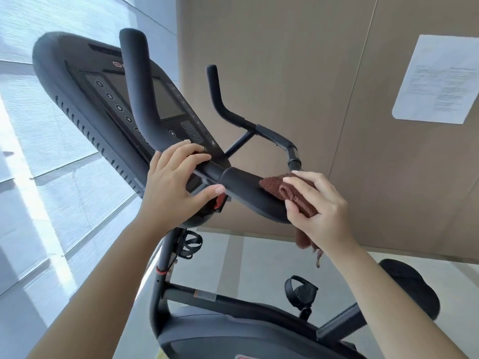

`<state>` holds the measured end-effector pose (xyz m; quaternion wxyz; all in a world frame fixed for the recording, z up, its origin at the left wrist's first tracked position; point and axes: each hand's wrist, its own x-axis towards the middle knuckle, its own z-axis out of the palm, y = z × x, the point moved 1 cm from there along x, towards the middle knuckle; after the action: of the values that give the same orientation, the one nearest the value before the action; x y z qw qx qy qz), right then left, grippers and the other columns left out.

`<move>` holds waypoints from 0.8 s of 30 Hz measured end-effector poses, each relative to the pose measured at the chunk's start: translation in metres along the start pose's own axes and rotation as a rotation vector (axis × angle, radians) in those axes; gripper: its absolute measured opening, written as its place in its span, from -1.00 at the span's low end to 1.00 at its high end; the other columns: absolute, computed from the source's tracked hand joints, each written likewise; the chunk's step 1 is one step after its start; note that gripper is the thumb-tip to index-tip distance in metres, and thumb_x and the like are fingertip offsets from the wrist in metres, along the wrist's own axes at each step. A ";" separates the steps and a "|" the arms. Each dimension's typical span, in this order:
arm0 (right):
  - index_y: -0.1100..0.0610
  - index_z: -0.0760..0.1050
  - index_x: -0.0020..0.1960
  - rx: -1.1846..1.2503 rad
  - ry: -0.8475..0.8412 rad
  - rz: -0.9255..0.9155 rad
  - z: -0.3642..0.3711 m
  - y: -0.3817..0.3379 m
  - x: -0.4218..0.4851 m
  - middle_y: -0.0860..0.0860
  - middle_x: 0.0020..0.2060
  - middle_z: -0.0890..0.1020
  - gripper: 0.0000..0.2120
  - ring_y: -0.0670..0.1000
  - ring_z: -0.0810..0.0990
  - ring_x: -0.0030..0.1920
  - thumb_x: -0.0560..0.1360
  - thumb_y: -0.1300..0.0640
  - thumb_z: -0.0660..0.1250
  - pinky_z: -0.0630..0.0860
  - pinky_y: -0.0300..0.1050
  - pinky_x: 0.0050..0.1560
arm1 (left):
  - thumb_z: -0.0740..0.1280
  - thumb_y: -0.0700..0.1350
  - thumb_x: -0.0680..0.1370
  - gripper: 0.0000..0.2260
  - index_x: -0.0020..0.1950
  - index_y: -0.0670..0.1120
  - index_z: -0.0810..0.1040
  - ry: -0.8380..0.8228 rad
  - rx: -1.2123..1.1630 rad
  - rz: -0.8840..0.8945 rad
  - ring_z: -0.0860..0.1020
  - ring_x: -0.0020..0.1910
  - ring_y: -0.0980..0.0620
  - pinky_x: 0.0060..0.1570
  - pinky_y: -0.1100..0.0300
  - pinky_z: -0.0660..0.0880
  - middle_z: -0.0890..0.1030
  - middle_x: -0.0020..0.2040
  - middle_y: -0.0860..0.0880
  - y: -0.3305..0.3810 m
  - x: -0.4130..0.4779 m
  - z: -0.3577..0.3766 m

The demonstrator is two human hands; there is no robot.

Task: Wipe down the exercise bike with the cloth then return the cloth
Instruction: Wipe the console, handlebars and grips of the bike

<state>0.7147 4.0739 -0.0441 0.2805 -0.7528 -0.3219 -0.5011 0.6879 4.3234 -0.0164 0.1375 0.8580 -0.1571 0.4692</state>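
Forearms bare, both raised from the lower edge toward the exercise bike (158,288). Left hand (176,182) set palm-down on the handlebar (243,189) at its centre, just below the console (77,81): fingers draped over the top of the bar and slightly spread, thumb stretched along the underside, bar clasped loosely between them. Right hand (318,211) bent at the wrist over the padded right-hand section of the same handlebar, fingers curled, cloth (287,190) pinched between thumb below and fingers above.

Cloth: dark reddish-brown terry, folded into several layers, folded edges visible beside the fingertips; pressed against the black pad near its outer end and touching it; loose tail hanging below the heel of the hand, ending in a small frayed or tagged corner.

Handlebar black, with two upright horns rising beyond the console. Console dark, with a grey screen and rows of round buttons. Strapped pedal (300,290) and black saddle (412,288) lower right, well apart from both hands. Sheet of paper (438,79) fixed to the tan wall (285,60) behind.
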 end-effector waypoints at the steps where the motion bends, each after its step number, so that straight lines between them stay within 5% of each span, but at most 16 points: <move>1: 0.19 0.60 0.05 0.035 -0.015 -0.013 0.000 0.004 0.001 0.13 0.00 0.61 -0.73 0.15 0.60 -0.04 0.43 0.12 0.27 0.54 0.00 0.00 | 0.11 0.39 0.40 -0.33 0.15 -0.15 0.55 -0.009 -0.006 -0.016 0.36 0.31 -0.13 0.25 -0.07 0.19 0.52 0.20 -0.10 0.003 -0.001 -0.001; 4: 0.20 0.60 0.05 0.114 -0.054 -0.045 0.000 0.016 0.002 0.13 0.02 0.60 -0.73 0.14 0.60 -0.02 0.43 0.12 0.27 0.55 0.03 0.02 | 0.10 0.41 0.39 -0.30 0.19 -0.12 0.54 -0.028 0.015 -0.005 0.34 0.33 -0.13 0.28 -0.21 0.16 0.52 0.21 -0.10 0.019 -0.003 0.000; 9: 0.18 0.58 0.08 0.274 -0.217 -0.031 -0.004 0.039 0.010 0.08 0.08 0.57 -0.70 0.03 0.56 0.07 0.41 0.10 0.27 0.49 -0.09 0.14 | 0.20 0.31 0.40 -0.42 0.17 -0.12 0.54 -0.077 -0.026 0.095 0.32 0.33 -0.04 0.31 -0.02 0.05 0.51 0.21 -0.07 0.063 -0.015 0.023; 13: 0.18 0.57 0.11 0.372 -0.323 -0.056 -0.001 0.062 0.015 0.05 0.11 0.56 -0.69 -0.08 0.52 0.12 0.42 0.10 0.28 0.41 -0.26 0.20 | 0.30 0.25 0.37 -0.48 0.11 -0.13 0.56 -0.014 -0.046 0.015 0.38 0.29 -0.04 0.31 -0.09 0.15 0.55 0.15 -0.04 0.073 -0.018 0.039; 17: 0.16 0.56 0.13 0.430 -0.375 -0.077 0.009 0.092 0.022 0.02 0.10 0.56 -0.71 -0.08 0.52 0.12 0.44 0.11 0.29 0.42 -0.24 0.20 | 0.33 0.24 0.34 -0.48 0.03 -0.17 0.57 0.019 -0.039 -0.043 0.40 0.24 -0.05 0.31 0.08 0.14 0.57 0.09 -0.05 0.080 -0.016 0.041; 20: 0.11 0.55 0.14 0.408 -0.421 -0.006 0.016 0.117 0.023 -0.03 0.11 0.54 -0.73 -0.08 0.51 0.11 0.45 0.17 0.32 0.43 -0.22 0.20 | 0.34 0.25 0.33 -0.46 0.01 -0.21 0.57 -0.015 0.008 -0.053 0.42 0.23 -0.09 0.21 -0.07 0.32 0.57 0.07 -0.08 0.088 -0.015 0.038; 24: 0.12 0.56 0.15 0.445 -0.401 0.026 0.021 0.128 0.026 -0.03 0.08 0.55 -0.72 -0.11 0.52 0.08 0.44 0.24 0.36 0.35 -0.47 0.15 | 0.34 0.24 0.35 -0.47 0.01 -0.21 0.57 -0.042 0.125 -0.127 0.42 0.24 -0.14 0.18 -0.18 0.34 0.56 0.08 -0.11 0.105 -0.013 0.038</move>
<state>0.8326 4.0133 -0.0400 0.3759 -0.7608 -0.4631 -0.2558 0.6686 4.2153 -0.0375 0.1096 0.8829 -0.0757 0.4503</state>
